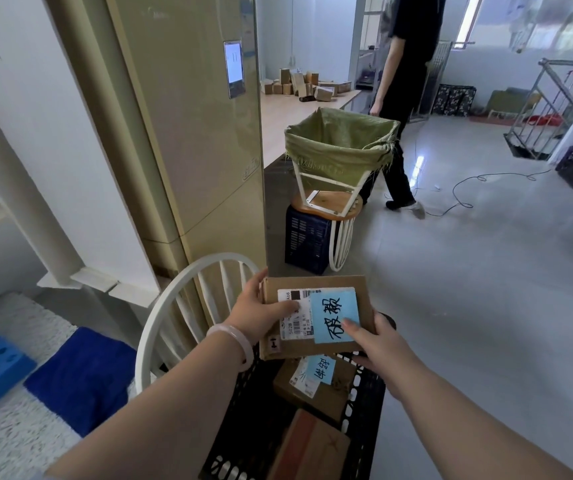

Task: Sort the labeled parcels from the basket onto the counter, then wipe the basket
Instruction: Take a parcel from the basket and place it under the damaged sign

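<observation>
A: What is in the hands at this moment?

B: Both hands grip one flat cardboard parcel point(316, 315), lifted above the black plastic basket point(364, 407). The left hand point(261, 315) holds the left edge, with the thumb pressed on the white shipping label point(293, 315). The right hand point(373, 341) holds the near right corner, and its thumb lies on the blue paper note point(335, 315) with black handwritten characters.

A: Are more parcels inside the basket?

B: Yes. A second cardboard parcel point(316, 386) with its own small blue note point(320, 369) lies just under the lifted one, and a third box point(307, 448) with a reddish stripe is nearer to the camera.

A: And where is the counter?

B: The long pale counter point(299, 109) runs away behind the tall beige cabinet point(191, 116). Many small cardboard boxes point(307, 85) stand at its far end. A green woven sack point(340, 147) hangs open on an upturned stool beside it.

A: Anybody else here?

B: One person in black clothes point(402, 81) is near the counter. A white chair back point(188, 306) stands just left of the basket.
</observation>
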The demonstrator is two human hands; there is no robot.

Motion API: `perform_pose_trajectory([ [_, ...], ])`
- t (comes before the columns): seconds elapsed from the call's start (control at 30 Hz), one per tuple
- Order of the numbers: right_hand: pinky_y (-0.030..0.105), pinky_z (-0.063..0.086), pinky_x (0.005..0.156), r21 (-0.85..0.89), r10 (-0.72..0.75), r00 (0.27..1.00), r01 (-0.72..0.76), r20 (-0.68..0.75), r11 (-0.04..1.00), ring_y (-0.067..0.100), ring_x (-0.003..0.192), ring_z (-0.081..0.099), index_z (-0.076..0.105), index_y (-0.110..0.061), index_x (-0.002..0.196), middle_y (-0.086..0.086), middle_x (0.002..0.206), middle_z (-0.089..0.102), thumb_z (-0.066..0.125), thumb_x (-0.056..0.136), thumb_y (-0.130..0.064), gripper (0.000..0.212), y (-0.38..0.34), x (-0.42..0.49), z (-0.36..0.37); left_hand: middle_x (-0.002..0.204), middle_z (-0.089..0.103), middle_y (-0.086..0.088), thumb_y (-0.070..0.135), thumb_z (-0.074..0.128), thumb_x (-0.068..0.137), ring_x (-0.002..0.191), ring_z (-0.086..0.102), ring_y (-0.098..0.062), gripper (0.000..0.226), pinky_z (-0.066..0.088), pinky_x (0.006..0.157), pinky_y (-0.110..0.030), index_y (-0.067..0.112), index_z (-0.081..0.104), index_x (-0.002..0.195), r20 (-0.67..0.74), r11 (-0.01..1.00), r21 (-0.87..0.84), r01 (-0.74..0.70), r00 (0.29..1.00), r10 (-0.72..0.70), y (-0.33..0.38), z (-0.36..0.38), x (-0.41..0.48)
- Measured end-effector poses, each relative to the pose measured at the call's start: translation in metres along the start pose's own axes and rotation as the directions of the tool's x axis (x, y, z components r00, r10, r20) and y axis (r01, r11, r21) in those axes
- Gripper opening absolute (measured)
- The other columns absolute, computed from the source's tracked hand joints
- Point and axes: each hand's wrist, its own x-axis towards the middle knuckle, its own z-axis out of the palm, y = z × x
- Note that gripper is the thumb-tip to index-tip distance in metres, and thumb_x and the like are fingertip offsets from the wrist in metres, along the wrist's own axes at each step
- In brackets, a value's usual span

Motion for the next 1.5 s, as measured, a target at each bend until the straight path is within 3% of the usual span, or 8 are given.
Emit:
perform_pose_trajectory([
  [0.3, 0.051, 0.06, 0.079, 0.343, 0.165, 0.98, -0.12, -0.107, 0.932, 0.031, 0.1, 0.066, 0.053, -0.029, 0.113, 0.008, 0.114, 0.064, 0.075, 0.08, -0.05, 0.045, 0.004, 0.008, 0.019, 0.161, 0.026, -0.001, 0.069, 0.088, 0.041, 0.14, 0.038, -0.03, 0.139, 0.04, 0.106, -0.054, 0.055, 0.004, 0.151, -0.15, 0.994, -0.078, -0.074, 0.987, 0.062, -0.02, 0.03, -0.014],
  [0.57, 0.047, 0.057, 0.083, 0.116, 0.163, 0.987, -0.162, 0.004, 0.98, 0.027, 0.1, 0.065, 0.028, -0.036, 0.144, 0.002, 0.116, 0.063, 0.081, 0.065, -0.061, 0.098, 0.006, -0.002, 0.025, 0.137, 0.051, -0.004, 0.05, 0.094, 0.041, 0.111, 0.062, -0.027, 0.112, 0.057, 0.092, -0.05, 0.047, 0.035, 0.137, -0.15, 0.993, -0.118, -0.017, 0.989, -0.001, -0.007, 0.001, -0.008],
  [0.7, 0.047, 0.055, 0.088, -0.028, 0.01, 0.994, -0.007, 0.11, 1.0, 0.021, 0.098, 0.066, 0.016, -0.051, 0.15, 0.0, 0.13, 0.058, 0.086, 0.048, -0.059, 0.124, -0.004, -0.005, 0.02, 0.124, 0.06, -0.002, 0.022, 0.086, 0.074, 0.102, 0.066, -0.025, 0.086, 0.059, 0.086, -0.048, 0.037, 0.035, 0.141, -0.088, 0.982, -0.187, 0.013, 0.996, -0.03, -0.009, -0.026, -0.022],
  [0.9, 0.043, 0.056, 0.091, 0.002, -0.038, 0.957, 0.039, 0.289, 0.999, 0.019, 0.1, 0.07, 0.048, -0.031, 0.14, -0.001, 0.116, 0.07, 0.093, 0.049, -0.047, 0.103, -0.01, -0.011, 0.059, 0.16, 0.024, 0.003, 0.057, 0.093, 0.049, 0.133, 0.048, -0.023, 0.117, 0.053, 0.098, -0.045, 0.057, 0.025, 0.145, -0.366, 0.978, -0.131, -0.16, 0.925, 0.103, -0.021, -0.051, -0.051],
  [1.03, 0.036, 0.055, 0.09, 0.118, -0.072, 0.947, 0.036, 0.314, 0.992, 0.016, 0.1, 0.069, 0.062, -0.028, 0.116, -0.001, 0.108, 0.072, 0.083, 0.076, -0.026, 0.045, -0.012, -0.028, 0.108, 0.163, -0.015, 0.013, 0.039, 0.071, 0.087, 0.128, 0.009, 0.005, 0.098, 0.031, 0.101, -0.019, 0.044, 0.0, 0.155, -0.494, 0.942, 0.189, -0.279, 0.802, 0.336, -0.027, -0.055, -0.084],
  [1.13, 0.042, 0.053, 0.097, 0.141, -0.097, 0.937, 0.052, 0.335, 0.989, 0.017, 0.106, 0.065, 0.062, -0.028, 0.119, -0.001, 0.115, 0.068, 0.082, 0.077, -0.031, 0.047, -0.015, -0.043, 0.139, 0.161, -0.015, 0.02, 0.04, 0.069, 0.088, 0.124, -0.009, 0.026, 0.101, 0.015, 0.105, -0.017, 0.051, -0.01, 0.151, -0.417, 0.895, 0.351, -0.277, 0.809, 0.414, -0.045, -0.074, -0.108],
  [1.23, 0.045, 0.052, 0.097, 0.055, -0.133, 0.923, 0.121, 0.36, 0.991, 0.017, 0.106, 0.063, 0.057, -0.028, 0.125, -0.004, 0.114, 0.066, 0.084, 0.07, -0.046, 0.064, -0.02, -0.062, 0.171, 0.16, -0.017, 0.023, 0.049, 0.073, 0.082, 0.145, -0.012, 0.003, 0.105, 0.009, 0.121, -0.032, 0.069, -0.014, 0.137, -0.411, 0.898, 0.376, -0.23, 0.827, 0.384, -0.053, -0.101, -0.135],
  [1.5, 0.027, 0.039, 0.09, -0.225, -0.275, 0.73, 0.506, 0.625, 0.832, 0.009, 0.11, 0.049, 0.011, -0.051, 0.149, -0.016, 0.122, 0.051, 0.076, 0.083, -0.041, 0.093, -0.034, -0.137, 0.273, 0.154, 0.03, 0.01, 0.062, 0.076, 0.06, 0.141, 0.033, -0.011, 0.094, 0.034, 0.117, -0.045, 0.073, 0.013, 0.129, -0.547, 0.958, 0.241, -0.157, 0.793, 0.268, -0.085, -0.207, -0.226],
])
